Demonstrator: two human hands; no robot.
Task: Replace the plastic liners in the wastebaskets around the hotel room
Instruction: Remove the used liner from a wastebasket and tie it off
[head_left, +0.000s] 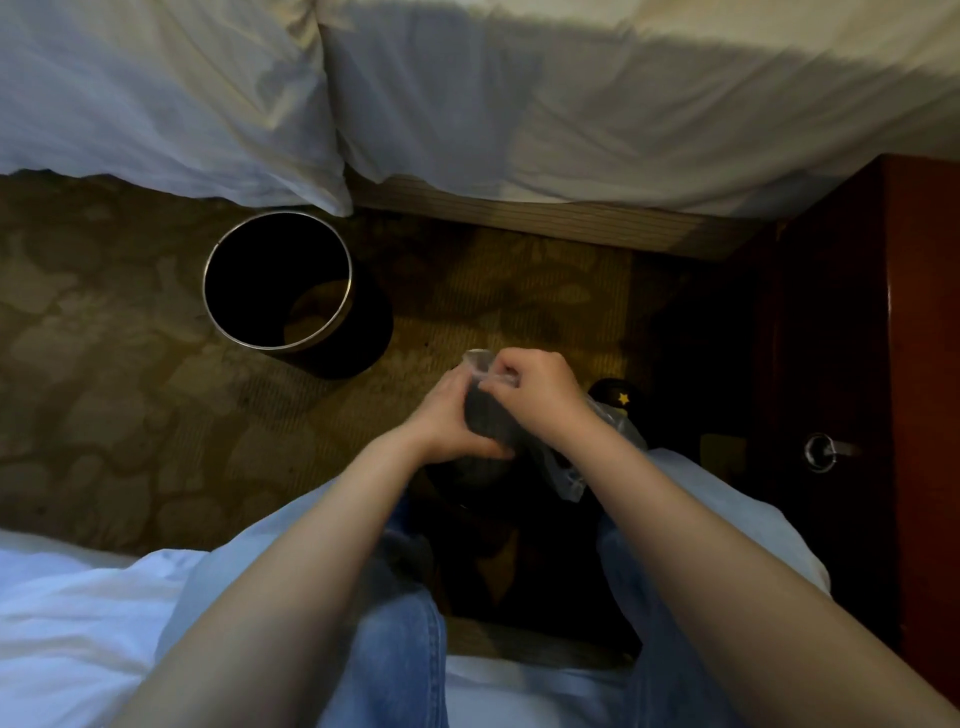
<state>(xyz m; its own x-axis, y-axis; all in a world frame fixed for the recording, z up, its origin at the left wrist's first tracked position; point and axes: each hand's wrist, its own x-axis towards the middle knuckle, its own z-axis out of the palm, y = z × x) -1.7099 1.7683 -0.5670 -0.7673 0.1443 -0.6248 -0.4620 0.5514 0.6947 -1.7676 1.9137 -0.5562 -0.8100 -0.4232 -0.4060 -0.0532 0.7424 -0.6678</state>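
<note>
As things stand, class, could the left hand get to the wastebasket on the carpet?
Probably yes: only bare carpet lies between the left hand and the wastebasket, but that hand grips the liner roll, so it is busy.

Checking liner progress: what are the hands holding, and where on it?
A plastic liner: left hand grips its dark bundled middle, right hand pinches its clear top edge.

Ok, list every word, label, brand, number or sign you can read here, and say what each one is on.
Words, numbers, brands: none readable anywhere in this view.
Only sign: a small yellow star, on a dark rounded thing beside the plastic liner; what that thing is cannot be told.
Wastebasket: no label or print shows.
Plastic liner: no print shows.
</note>
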